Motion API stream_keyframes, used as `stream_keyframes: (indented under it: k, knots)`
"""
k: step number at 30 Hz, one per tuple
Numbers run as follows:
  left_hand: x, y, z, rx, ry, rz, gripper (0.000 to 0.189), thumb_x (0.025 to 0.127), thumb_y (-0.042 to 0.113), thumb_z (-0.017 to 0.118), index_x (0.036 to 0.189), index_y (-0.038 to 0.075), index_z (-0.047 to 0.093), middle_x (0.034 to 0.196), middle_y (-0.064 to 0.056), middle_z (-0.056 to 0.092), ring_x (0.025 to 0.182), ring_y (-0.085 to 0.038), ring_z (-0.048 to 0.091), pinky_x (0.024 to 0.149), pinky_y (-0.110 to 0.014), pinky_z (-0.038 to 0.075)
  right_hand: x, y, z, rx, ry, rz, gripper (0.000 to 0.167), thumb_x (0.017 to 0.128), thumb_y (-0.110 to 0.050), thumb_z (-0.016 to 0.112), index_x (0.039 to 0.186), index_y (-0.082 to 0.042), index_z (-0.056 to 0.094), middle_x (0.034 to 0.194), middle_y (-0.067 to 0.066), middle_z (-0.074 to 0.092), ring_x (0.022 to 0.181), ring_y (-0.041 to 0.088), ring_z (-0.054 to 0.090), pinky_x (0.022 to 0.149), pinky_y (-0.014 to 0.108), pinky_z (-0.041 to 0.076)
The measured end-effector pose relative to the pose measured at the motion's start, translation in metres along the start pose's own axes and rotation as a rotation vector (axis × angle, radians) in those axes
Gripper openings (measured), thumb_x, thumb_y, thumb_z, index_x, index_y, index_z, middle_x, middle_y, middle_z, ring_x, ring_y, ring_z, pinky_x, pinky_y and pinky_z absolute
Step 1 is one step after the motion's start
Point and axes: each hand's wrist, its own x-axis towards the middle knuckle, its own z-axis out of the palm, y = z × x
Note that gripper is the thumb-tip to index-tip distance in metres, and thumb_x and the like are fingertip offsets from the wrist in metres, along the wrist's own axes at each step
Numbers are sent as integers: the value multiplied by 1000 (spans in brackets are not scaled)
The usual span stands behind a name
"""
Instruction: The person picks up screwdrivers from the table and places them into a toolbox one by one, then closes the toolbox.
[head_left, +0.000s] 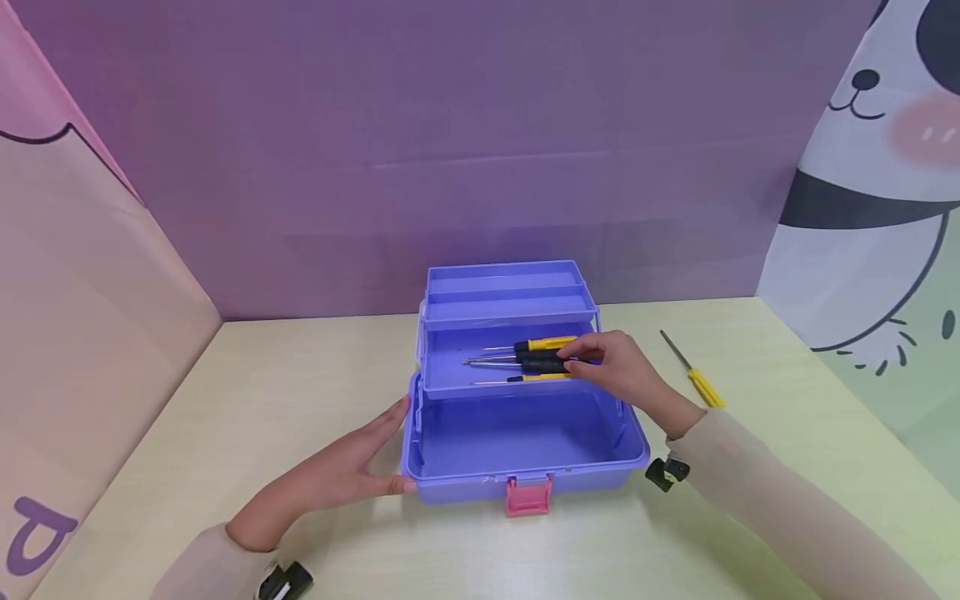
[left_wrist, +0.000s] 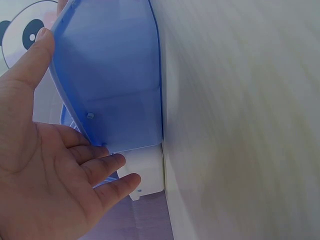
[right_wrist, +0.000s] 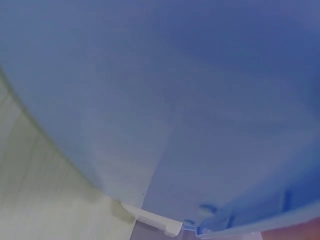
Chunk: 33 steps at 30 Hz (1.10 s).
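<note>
A purple toolbox stands with its stepped trays raised. Several screwdrivers lie side by side in the middle tray, among them a yellow-and-black one and a black-handled one. My right hand reaches over that tray and pinches the end of a black handle between thumb and fingers. My left hand rests against the toolbox's left side, fingers extended and thumb at the front corner. In the left wrist view the left hand lies along the box wall. The right wrist view shows mostly toolbox wall.
A yellow-handled screwdriver lies on the table to the right of the toolbox. An upper tray rises at the back, and a pink latch hangs at the front. A purple backdrop stands behind.
</note>
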Motion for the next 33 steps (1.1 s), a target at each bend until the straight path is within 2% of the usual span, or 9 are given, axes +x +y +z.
stream_keyframes:
  k: [8, 17, 22, 29, 33]
  knots:
    - [2, -1, -1, 13, -4, 5, 102, 81, 45, 70, 152, 6, 7, 157, -10, 8, 142, -32, 15, 109, -52, 27, -6, 6, -5, 69, 33, 0, 19, 88, -4, 64, 106, 2, 69, 112, 21, 64, 97, 32, 65, 79, 35, 56]
    - [3, -2, -1, 0, -5, 5, 101, 82, 43, 70, 151, 5, 7, 157, -12, 8, 141, -34, 15, 108, -54, 27, -20, 9, -15, 112, 59, -24, 21, 90, -6, 62, 109, 1, 67, 110, 17, 66, 99, 30, 65, 82, 29, 55]
    - [3, -1, -1, 13, -16, 11, 100, 84, 43, 69, 151, 3, 7, 157, -15, 8, 141, -38, 15, 107, -56, 27, -30, 14, -24, 102, 88, -24, 24, 90, -10, 63, 111, 1, 66, 109, 18, 67, 97, 28, 65, 79, 21, 53]
    - [3, 0, -2, 14, -4, 6, 101, 82, 45, 69, 151, 4, 7, 157, -14, 8, 141, -37, 15, 107, -55, 27, -38, 21, -34, 97, 130, -11, 23, 90, -9, 64, 108, 3, 67, 105, 19, 67, 93, 31, 66, 77, 16, 52]
    - [2, -1, -1, 5, -4, 5, 101, 82, 44, 69, 151, 4, 7, 157, -13, 8, 141, -37, 15, 108, -55, 26, -42, 27, -37, 83, 141, 12, 23, 90, -10, 63, 109, 4, 66, 106, 20, 67, 91, 24, 67, 76, 15, 51]
